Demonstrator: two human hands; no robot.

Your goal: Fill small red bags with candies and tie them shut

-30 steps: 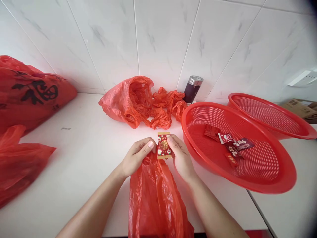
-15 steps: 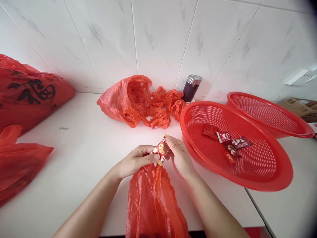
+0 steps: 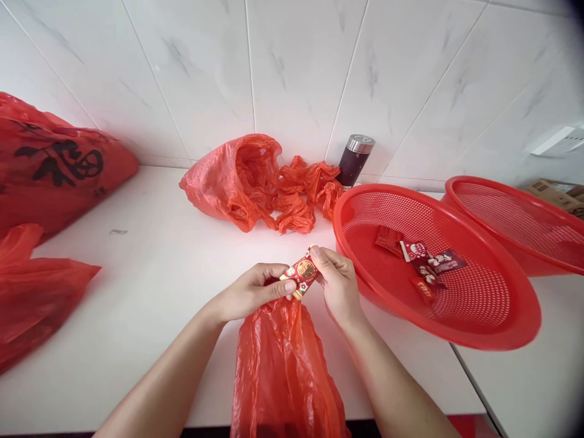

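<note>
A small red and gold wrapped candy packet (image 3: 303,271) with flower prints is held between both hands over the counter's front part. My left hand (image 3: 255,292) pinches its lower left side, thumb on top. The fingers of my right hand (image 3: 335,277) are closed on its upper right corner. Beneath them a thin red plastic bag (image 3: 285,365) hangs over the counter edge; its gathered top lies at my left fingers, and whether they grip it is hidden. To the right, a red perforated basket (image 3: 460,325) contains several wrapped snacks (image 3: 426,264).
Against the tiled wall lie an open red bag (image 3: 212,179) and crumpled red bags (image 3: 296,210), beside a dark flask (image 3: 353,161). Large red bags (image 3: 64,176) occupy the left side. A second red basket (image 3: 515,213) stands behind the first, near a cardboard box (image 3: 552,194).
The packet has turned slightly between my fingers, and my right hand has shifted a little to the right. The rear basket has moved to the right.
</note>
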